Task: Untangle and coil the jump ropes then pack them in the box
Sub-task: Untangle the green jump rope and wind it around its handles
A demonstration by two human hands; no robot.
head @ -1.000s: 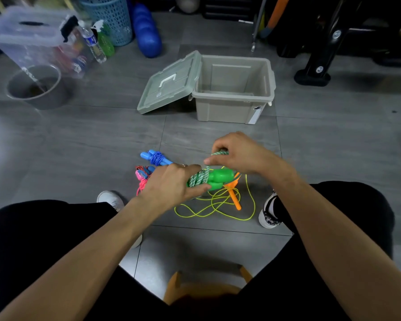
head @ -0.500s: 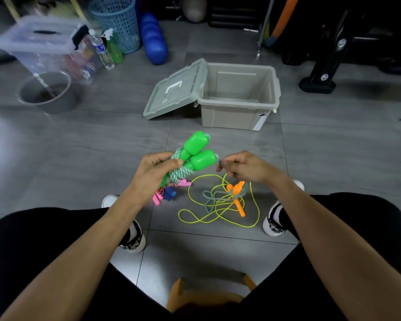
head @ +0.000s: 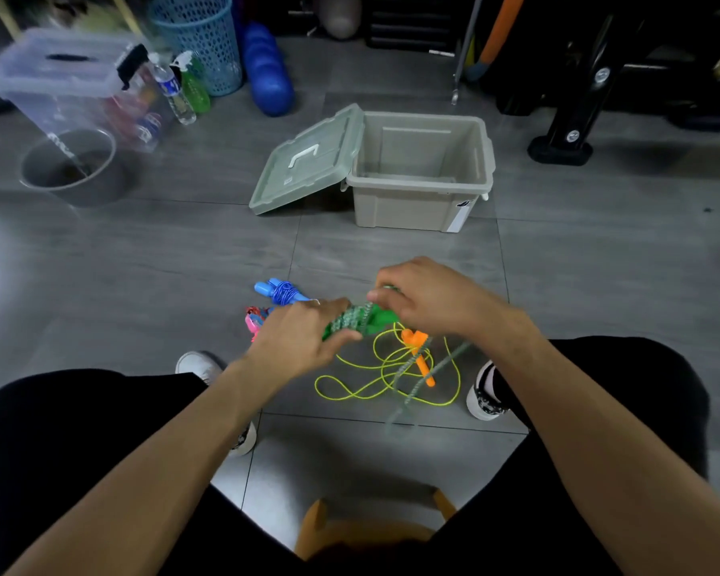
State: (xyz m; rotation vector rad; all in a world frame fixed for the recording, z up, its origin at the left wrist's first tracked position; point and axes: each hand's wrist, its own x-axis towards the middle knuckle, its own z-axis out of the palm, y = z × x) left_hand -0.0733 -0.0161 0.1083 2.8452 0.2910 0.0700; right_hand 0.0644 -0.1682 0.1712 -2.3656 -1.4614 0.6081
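My left hand (head: pixel 304 338) grips the green jump rope handles (head: pixel 375 320), which have green-white cord wound around them. My right hand (head: pixel 429 295) pinches that cord at the handles' far end. A loose tail of the cord (head: pixel 412 384) hangs blurred down toward the floor. On the floor below lie a yellow rope with orange handles (head: pixel 420 359), a coiled blue jump rope (head: pixel 281 293) and a pink one (head: pixel 253 322), partly hidden by my left hand. The beige box (head: pixel 416 205) stands open further ahead, its lid (head: pixel 304 160) leaning at its left side.
A clear storage bin (head: pixel 71 81), a grey pot (head: pixel 73 168), bottles (head: pixel 175 93), a blue basket (head: pixel 202 35) and blue rollers (head: pixel 267 72) sit at the far left. Black gym equipment (head: pixel 578 118) stands at the far right. My shoes (head: pixel 485 388) flank the ropes; a wooden stool (head: pixel 366 530) is under me.
The green handles, held upright half a second ago, have tipped back down level. My right hand has come over their end with the cord, winding another turn.
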